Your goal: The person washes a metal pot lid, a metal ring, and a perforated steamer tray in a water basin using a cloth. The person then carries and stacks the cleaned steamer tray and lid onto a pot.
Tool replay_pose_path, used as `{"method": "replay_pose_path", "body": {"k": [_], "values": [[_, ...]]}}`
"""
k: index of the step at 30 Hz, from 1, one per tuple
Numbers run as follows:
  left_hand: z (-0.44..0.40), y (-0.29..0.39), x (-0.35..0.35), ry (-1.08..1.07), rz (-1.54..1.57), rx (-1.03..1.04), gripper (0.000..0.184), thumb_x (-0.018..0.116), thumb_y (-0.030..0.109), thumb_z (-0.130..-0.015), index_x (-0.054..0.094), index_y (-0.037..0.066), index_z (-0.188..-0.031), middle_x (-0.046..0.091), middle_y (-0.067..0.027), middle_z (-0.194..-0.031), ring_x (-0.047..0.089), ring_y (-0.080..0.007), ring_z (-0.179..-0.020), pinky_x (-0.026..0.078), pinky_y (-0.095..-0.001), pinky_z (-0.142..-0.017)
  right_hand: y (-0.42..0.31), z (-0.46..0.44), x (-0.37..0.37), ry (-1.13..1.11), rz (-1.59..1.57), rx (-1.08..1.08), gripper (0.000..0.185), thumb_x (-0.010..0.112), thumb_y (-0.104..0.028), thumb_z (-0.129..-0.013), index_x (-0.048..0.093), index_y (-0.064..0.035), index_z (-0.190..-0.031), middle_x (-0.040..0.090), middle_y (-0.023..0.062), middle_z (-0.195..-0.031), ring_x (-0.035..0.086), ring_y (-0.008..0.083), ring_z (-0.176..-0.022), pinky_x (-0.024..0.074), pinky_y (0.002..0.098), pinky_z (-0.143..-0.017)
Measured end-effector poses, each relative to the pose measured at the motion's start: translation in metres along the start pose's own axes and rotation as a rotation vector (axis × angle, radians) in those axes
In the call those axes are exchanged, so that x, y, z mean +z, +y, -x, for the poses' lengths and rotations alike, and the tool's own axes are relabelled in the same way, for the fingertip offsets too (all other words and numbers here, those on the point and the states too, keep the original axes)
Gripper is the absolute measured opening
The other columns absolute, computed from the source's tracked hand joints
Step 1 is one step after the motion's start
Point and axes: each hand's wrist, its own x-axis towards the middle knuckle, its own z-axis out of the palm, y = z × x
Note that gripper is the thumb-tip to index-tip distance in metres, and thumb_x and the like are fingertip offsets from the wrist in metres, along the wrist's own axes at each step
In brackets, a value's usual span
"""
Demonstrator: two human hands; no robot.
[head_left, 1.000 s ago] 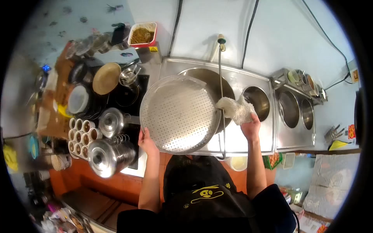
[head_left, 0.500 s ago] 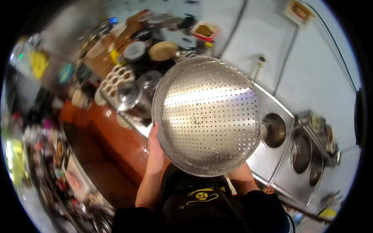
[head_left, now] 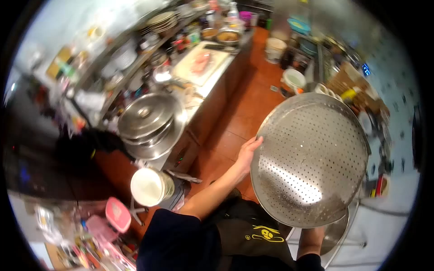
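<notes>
I hold a large round perforated steamer tray (head_left: 312,165) of shiny metal, tilted so that its hole-covered face shows. My left hand (head_left: 248,153) is closed on its left rim, with the thumb on the edge. My right hand (head_left: 313,235) holds it from below at the bottom edge; its fingers are hidden behind the metal. Beneath the tray's lower right edge shows part of a metal basin (head_left: 334,237). Below my hands is my dark apron (head_left: 248,235) with a yellow print.
A counter on the left bears a lidded metal pot (head_left: 147,117) and a white cutting board (head_left: 201,63) with pinkish food. A white bucket (head_left: 149,186) stands at the counter's near end. The reddish tiled floor (head_left: 230,131) runs ahead, with another bucket (head_left: 294,81) beside the cooking area.
My view has swung left, away from the sinks, so the counter with the cutting board and lidded pot now shows. The tray has turned along with me, still in both hands.
</notes>
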Motion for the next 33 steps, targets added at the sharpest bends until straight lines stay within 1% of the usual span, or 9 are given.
{"method": "replay_pose_path", "body": {"k": [3, 6, 8, 12, 22, 25, 28, 31, 33], "values": [[0.013, 0.053, -0.052, 0.070, 0.030, 0.055, 0.044, 0.067, 0.030, -0.094, 0.058, 0.004, -0.129, 0.065, -0.0059, -0.117, 0.062, -0.0204, -0.105, 0.050, -0.0374, -0.092, 0.019, -0.014, 0.060, -0.069, 0.117, 0.051, 0.047, 0.062, -0.030, -0.094, 0.056, -0.0008, -0.130, 0.065, 0.0113, -0.115, 0.065, 0.0216, -0.099, 0.0555, 0.0362, -0.084], [0.028, 0.093, -0.071, 0.232, 0.069, 0.017, 0.042, 0.068, 0.037, -0.092, 0.063, 0.004, -0.118, 0.067, -0.0094, -0.104, 0.063, -0.0235, -0.098, 0.051, -0.0389, -0.088, 0.029, -0.024, 0.107, -0.123, 0.211, 0.088, 0.047, 0.063, -0.030, -0.094, 0.056, -0.0008, -0.131, 0.065, 0.0112, -0.115, 0.065, 0.0214, -0.099, 0.0555, 0.0360, -0.084], [0.023, 0.106, -0.107, 0.110, 0.177, -0.004, 0.045, 0.062, 0.039, -0.094, 0.059, 0.005, -0.124, 0.065, -0.0133, -0.113, 0.063, -0.0289, -0.104, 0.052, -0.0468, -0.091, 0.034, -0.027, 0.130, -0.134, 0.254, 0.105, 0.048, 0.063, -0.030, -0.094, 0.056, -0.0007, -0.131, 0.065, 0.0112, -0.115, 0.065, 0.0213, -0.099, 0.0555, 0.0358, -0.084], [0.030, 0.142, -0.142, 0.099, 0.204, 0.152, 0.051, 0.062, 0.037, -0.095, 0.051, 0.009, -0.136, 0.062, -0.0110, -0.122, 0.060, -0.0294, -0.110, 0.050, -0.0469, -0.095, 0.044, -0.041, 0.177, -0.165, 0.341, 0.136, 0.048, 0.064, -0.029, -0.093, 0.056, -0.0007, -0.131, 0.065, 0.0111, -0.114, 0.065, 0.0211, -0.099, 0.0555, 0.0355, -0.084], [0.027, 0.165, -0.163, 0.139, 0.319, 0.185, 0.052, 0.060, 0.041, -0.095, 0.054, 0.006, -0.133, 0.061, -0.0143, -0.123, 0.061, -0.0322, -0.107, 0.049, -0.0491, -0.092, 0.049, -0.086, 0.249, -0.286, 0.557, 0.180, 0.050, 0.066, -0.029, -0.092, 0.055, -0.0005, -0.132, 0.065, 0.0108, -0.114, 0.065, 0.0205, -0.098, 0.0555, 0.0348, -0.083], [0.012, 0.170, -0.172, 0.100, 0.525, 0.042, 0.047, 0.062, 0.034, -0.095, 0.055, 0.004, -0.130, 0.064, -0.0144, -0.118, 0.063, -0.0295, -0.105, 0.052, -0.0460, -0.090, 0.052, -0.109, 0.274, -0.346, 0.612, 0.191, 0.050, 0.066, -0.029, -0.092, 0.055, -0.0004, -0.132, 0.065, 0.0108, -0.114, 0.065, 0.0203, -0.098, 0.0556, 0.0345, -0.083], [-0.007, 0.174, -0.155, 0.201, 0.500, -0.028, 0.058, 0.064, 0.044, -0.090, 0.058, 0.001, -0.129, 0.061, -0.0183, -0.128, 0.058, -0.0355, -0.113, 0.044, -0.0505, -0.100, 0.058, -0.141, 0.308, -0.447, 0.668, 0.214, 0.051, 0.067, -0.028, -0.092, 0.055, -0.0004, -0.133, 0.065, 0.0107, -0.113, 0.065, 0.0201, -0.098, 0.0556, 0.0343, -0.083], [-0.056, 0.152, -0.176, 0.143, 0.507, 0.015, 0.063, 0.064, 0.051, -0.091, 0.059, 0.000, -0.127, 0.063, -0.0155, -0.122, 0.058, -0.0309, -0.110, 0.045, -0.0458, -0.098, 0.065, -0.170, 0.355, -0.585, 0.720, 0.244, 0.052, 0.067, -0.028, -0.092, 0.055, -0.0003, -0.133, 0.065, 0.0106, -0.113, 0.065, 0.0199, -0.098, 0.0556, 0.0341, -0.083], [-0.072, 0.146, -0.180, 0.349, 0.168, 0.072, 0.053, 0.058, 0.050, -0.096, 0.062, 0.004, -0.123, 0.066, -0.0107, -0.113, 0.060, -0.0239, -0.108, 0.050, -0.0403, -0.093, 0.070, -0.188, 0.388, -0.682, 0.754, 0.260, 0.052, 0.068, -0.028, -0.091, 0.054, -0.0003, -0.133, 0.065, 0.0105, -0.113, 0.065, 0.0198, -0.098, 0.0556, 0.0339, -0.083]]}}
